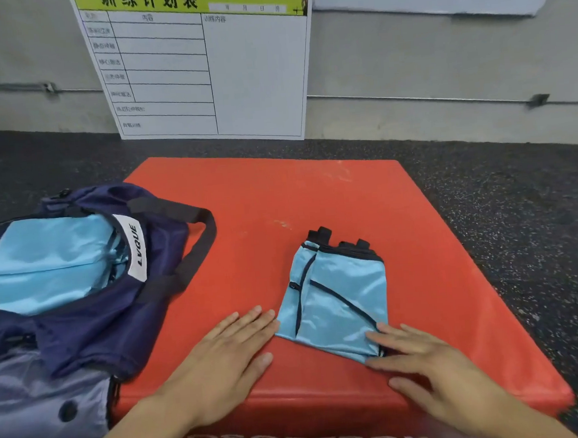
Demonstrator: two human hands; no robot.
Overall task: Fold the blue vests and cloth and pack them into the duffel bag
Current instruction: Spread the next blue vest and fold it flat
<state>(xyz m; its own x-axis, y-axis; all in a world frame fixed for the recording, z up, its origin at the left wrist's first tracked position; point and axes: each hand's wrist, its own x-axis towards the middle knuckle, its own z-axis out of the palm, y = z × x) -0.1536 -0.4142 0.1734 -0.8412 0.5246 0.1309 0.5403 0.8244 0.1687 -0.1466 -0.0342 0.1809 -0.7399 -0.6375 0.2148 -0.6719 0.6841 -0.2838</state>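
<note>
Lettering reading "SOFTBOX" runs along the near face of the red soft box [313, 196]; a white tag reading "LVGUE" sits on the navy duffel bag [93, 321], which lies at the box's left edge, partly on top of it; a white board [257, 84] with a green header of Chinese characters leans on the wall beyond the box; the folded blue vest [341, 300] lies on the box's top near the front edge, long axis running away from the person, black-trimmed straps at the far end; folded light-blue cloth [48, 263] fills the bag's open mouth; the left hand [225, 360] lies flat on the box, fingers straight and together, fingertips touching the vest's near-left corner; the right hand [428, 370] rests flat, fingers slightly spread, on the near-right corner.
</note>
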